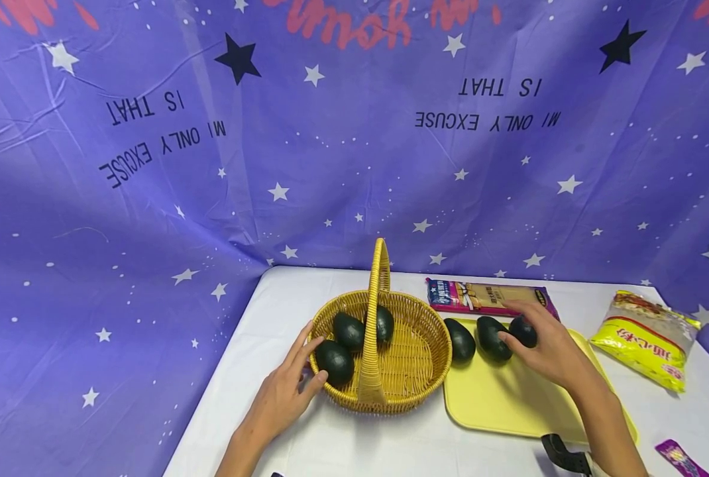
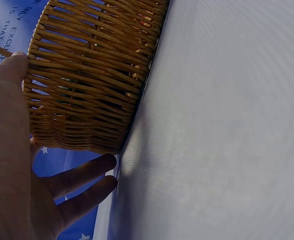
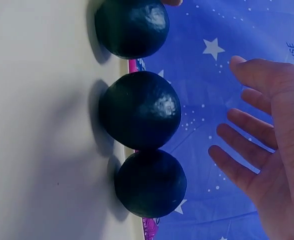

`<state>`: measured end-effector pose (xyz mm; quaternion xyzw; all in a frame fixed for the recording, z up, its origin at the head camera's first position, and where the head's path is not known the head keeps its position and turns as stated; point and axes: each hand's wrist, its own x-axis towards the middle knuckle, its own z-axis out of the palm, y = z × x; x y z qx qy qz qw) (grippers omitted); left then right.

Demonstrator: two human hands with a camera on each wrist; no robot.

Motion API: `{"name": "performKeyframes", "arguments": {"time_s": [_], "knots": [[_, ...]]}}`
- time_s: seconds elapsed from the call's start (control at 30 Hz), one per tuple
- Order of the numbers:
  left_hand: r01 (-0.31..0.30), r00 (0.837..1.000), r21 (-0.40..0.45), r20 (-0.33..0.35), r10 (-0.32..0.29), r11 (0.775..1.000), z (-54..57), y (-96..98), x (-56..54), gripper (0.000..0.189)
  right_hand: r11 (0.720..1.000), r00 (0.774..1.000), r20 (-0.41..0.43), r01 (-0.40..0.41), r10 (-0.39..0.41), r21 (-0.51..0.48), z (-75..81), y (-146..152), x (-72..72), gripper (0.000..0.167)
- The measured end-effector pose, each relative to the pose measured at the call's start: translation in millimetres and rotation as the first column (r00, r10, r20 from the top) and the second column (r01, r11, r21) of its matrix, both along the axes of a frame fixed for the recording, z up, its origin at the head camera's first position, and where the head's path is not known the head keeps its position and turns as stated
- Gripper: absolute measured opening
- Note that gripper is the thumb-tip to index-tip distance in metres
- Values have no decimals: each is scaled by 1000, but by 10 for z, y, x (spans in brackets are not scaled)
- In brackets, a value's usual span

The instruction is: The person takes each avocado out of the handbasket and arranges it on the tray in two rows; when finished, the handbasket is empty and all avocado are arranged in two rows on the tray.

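Note:
Three dark green avocados lie inside the yellow wicker basket [image 1: 405, 394], one avocado [image 1: 334, 363] at its left rim. My left hand [image 1: 284, 389] rests against the left side of the basket, thumb and fingertips at the rim; the left wrist view shows two fingers [image 2: 86, 175] stretched out beside the wicker wall. Along the far edge of the yellow tray [image 1: 509, 411] sit a left avocado [image 1: 460, 341], a middle avocado [image 1: 490, 336] and a right avocado [image 1: 523, 331]. My right hand [image 1: 548, 348] hovers over the right two, its fingers spread and apart from them in the right wrist view.
Behind the tray lies a packet of dry noodles [image 1: 480, 296]. A yellow pasta bag [image 1: 649, 338] lies to the right, and a small purple packet [image 1: 681, 457] is at the near right. A purple star-patterned cloth [image 1: 354, 165] hangs behind the white table [image 1: 229, 371].

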<state>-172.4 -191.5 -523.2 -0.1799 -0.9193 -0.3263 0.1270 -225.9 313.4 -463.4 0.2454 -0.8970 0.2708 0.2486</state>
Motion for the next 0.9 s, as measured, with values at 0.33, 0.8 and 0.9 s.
{"name": "performKeyframes", "arguments": {"time_s": [0.33,0.8,0.9], "knots": [[0,1000,-3,4,0,1000,-4,1,-5,62,999,999,52,-1,-1,36,-54,-108,-10,63],[2,1000,1,-6,-2,1000,1,0,-4,62,998,997,70,-47,43,52,-71,-292,2,62],[5,1000,2,-8,-5,1000,-6,-2,-2,62,997,996,79,-40,35,64,-73,-327,19,60]]}}
